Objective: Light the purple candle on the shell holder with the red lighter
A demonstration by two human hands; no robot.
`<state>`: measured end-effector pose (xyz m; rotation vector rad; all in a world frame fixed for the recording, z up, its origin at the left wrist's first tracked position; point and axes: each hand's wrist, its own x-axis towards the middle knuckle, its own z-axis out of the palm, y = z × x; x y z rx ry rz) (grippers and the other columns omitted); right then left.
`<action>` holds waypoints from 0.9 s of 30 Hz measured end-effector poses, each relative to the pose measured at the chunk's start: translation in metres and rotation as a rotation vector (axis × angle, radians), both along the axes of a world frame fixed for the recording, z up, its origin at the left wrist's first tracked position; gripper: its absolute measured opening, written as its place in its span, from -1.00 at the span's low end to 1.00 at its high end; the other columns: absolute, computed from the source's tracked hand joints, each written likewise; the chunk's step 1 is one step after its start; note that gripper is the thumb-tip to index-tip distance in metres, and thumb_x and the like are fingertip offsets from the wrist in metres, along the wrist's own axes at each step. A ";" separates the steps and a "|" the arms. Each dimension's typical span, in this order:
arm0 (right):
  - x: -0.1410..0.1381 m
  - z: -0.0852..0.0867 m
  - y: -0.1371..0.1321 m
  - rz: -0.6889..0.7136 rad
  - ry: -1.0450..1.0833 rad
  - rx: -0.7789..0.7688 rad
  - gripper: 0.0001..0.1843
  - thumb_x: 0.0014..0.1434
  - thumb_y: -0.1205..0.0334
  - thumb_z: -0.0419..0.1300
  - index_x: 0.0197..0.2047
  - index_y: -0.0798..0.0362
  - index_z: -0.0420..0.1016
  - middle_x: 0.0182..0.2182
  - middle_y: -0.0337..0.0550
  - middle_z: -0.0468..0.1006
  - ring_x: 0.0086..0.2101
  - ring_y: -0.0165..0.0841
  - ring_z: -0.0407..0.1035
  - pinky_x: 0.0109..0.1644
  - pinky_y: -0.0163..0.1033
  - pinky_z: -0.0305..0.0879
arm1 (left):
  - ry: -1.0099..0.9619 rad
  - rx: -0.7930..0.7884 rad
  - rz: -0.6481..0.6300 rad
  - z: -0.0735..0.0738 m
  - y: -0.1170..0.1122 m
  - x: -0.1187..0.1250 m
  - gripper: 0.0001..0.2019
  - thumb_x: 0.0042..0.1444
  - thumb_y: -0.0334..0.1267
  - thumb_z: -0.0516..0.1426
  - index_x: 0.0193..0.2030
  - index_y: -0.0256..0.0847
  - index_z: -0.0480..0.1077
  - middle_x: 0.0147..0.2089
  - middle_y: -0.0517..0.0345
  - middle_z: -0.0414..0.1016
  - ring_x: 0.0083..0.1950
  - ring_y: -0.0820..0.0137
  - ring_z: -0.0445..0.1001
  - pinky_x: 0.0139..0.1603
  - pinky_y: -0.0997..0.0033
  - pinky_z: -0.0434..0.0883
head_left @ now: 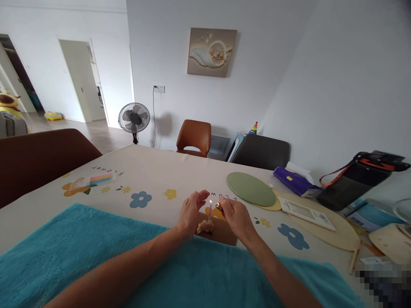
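A thin purple candle (210,211) stands upright in a small lumpy brown piece of food (205,227), with a flame at its tip. Under the food lies a flat brown board or sheet (224,233). Just left of the flame, my left hand (192,210) is cupped beside the candle, fingers extended and holding nothing. My right hand (236,216) is closed around a lighter (219,207), whose metal top points toward the candle from the right. Most of the lighter is hidden in the fingers.
A teal towel (96,248) covers the near table edge. Colored candles in a pack (93,182) lie at left. On the right are a green oval mat (250,188), a purple tissue pack (295,181), a white-framed card (306,213) and a black bottle (356,179).
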<state>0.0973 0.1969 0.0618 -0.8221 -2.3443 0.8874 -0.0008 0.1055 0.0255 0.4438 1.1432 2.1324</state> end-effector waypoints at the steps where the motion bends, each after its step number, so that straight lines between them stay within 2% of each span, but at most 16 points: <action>1: -0.001 -0.001 0.003 -0.030 0.029 -0.084 -0.49 0.15 -0.10 -0.10 -0.70 0.03 0.02 -0.74 -0.27 0.16 -0.64 -0.45 0.06 -0.54 -0.33 -0.02 | 0.005 0.002 -0.002 0.000 0.000 0.000 -0.65 0.21 -0.15 -0.05 -0.15 -0.27 0.50 0.00 -0.08 0.53 0.13 0.22 0.40 0.22 0.16 0.23; 3: -0.002 -0.004 0.010 -0.119 0.106 -0.307 -0.46 0.13 -0.15 -0.08 -0.71 0.04 0.09 -0.76 -0.27 0.17 -0.68 -0.47 0.05 -0.59 -0.35 -0.02 | 0.016 0.005 -0.006 0.001 -0.001 0.001 -0.64 0.23 -0.15 -0.06 -0.14 -0.27 0.49 0.01 -0.08 0.52 0.14 0.23 0.39 0.23 0.17 0.22; 6: 0.000 -0.012 0.031 -0.283 0.267 -0.669 -0.45 0.11 -0.20 -0.10 -0.67 0.06 0.18 -0.79 -0.31 0.14 -0.75 -0.51 -0.02 -0.69 -0.40 -0.15 | 0.010 -0.011 -0.013 0.003 -0.003 0.001 -0.64 0.24 -0.17 -0.08 -0.13 -0.26 0.49 0.02 -0.07 0.52 0.15 0.24 0.38 0.24 0.18 0.21; 8: 0.005 -0.020 0.050 -0.361 0.402 -0.814 -0.45 0.12 -0.21 -0.14 -0.64 0.05 0.18 -0.79 -0.32 0.14 -0.77 -0.52 -0.02 -0.72 -0.41 -0.20 | -0.003 -0.020 -0.017 0.004 -0.004 0.002 -0.64 0.24 -0.17 -0.09 -0.12 -0.26 0.49 0.03 -0.06 0.51 0.16 0.24 0.37 0.25 0.18 0.20; 11: 0.016 -0.032 0.079 -0.423 0.649 -0.861 -0.48 0.13 -0.19 -0.14 -0.61 0.04 0.16 -0.79 -0.31 0.17 -0.78 -0.51 0.02 -0.76 -0.41 -0.16 | -0.026 -0.030 -0.009 0.005 -0.005 0.002 -0.64 0.24 -0.17 -0.08 -0.12 -0.26 0.48 0.03 -0.06 0.51 0.16 0.25 0.37 0.25 0.18 0.20; 14: 0.023 -0.041 0.096 -0.437 0.823 -0.907 -0.53 0.15 -0.15 -0.14 -0.59 0.02 0.14 -0.79 -0.33 0.17 -0.78 -0.50 0.04 -0.77 -0.41 -0.13 | -0.047 -0.036 0.004 0.002 -0.003 0.000 -0.65 0.23 -0.18 -0.07 -0.12 -0.28 0.48 0.03 -0.07 0.51 0.16 0.25 0.38 0.24 0.19 0.21; 20: 0.021 -0.045 0.094 -0.443 0.773 -0.843 -0.52 0.13 -0.18 -0.09 -0.59 0.03 0.15 -0.79 -0.31 0.21 -0.79 -0.51 0.05 -0.79 -0.42 -0.12 | -0.048 -0.037 0.001 -0.003 -0.002 0.000 -0.65 0.23 -0.17 -0.06 -0.10 -0.28 0.47 0.05 -0.08 0.50 0.16 0.24 0.38 0.24 0.20 0.21; 27: 0.020 -0.045 0.094 -0.447 0.770 -0.822 -0.49 0.11 -0.22 -0.09 -0.59 0.03 0.14 -0.80 -0.32 0.20 -0.80 -0.52 0.05 -0.79 -0.43 -0.12 | -0.038 -0.102 0.007 -0.003 -0.005 0.001 -0.64 0.22 -0.14 -0.06 -0.08 -0.26 0.47 0.07 -0.05 0.48 0.18 0.24 0.36 0.25 0.21 0.19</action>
